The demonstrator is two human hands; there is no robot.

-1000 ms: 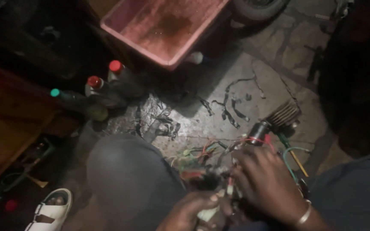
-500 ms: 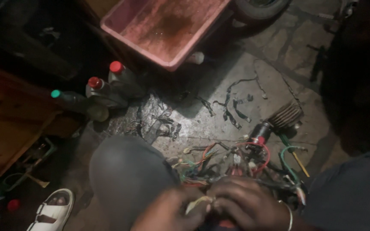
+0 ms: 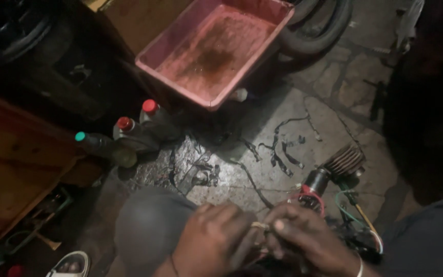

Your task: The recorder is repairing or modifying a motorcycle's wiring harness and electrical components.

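Pale wire end (image 3: 259,225) pinched between left hand (image 3: 216,238) and right hand (image 3: 311,238), low centre | stained stone floor (image 3: 303,118), dim | red tray (image 3: 214,46) behind | red-capped bottles (image 3: 134,125) left

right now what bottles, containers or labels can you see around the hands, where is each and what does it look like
Bottle with green cap: left on the floor, dark, lying tilted.
Bottle with red cap: just right of it, grey body.
Second red-capped bottle: behind that one, beside the tub, grey.
Pink tub: top middle, rectangular, stained and wet inside.
Small white bottle: under the tub's near edge, partly hidden.
No readable labels, signs or screens show.
Left hand and right hand meet over wires at bottom.
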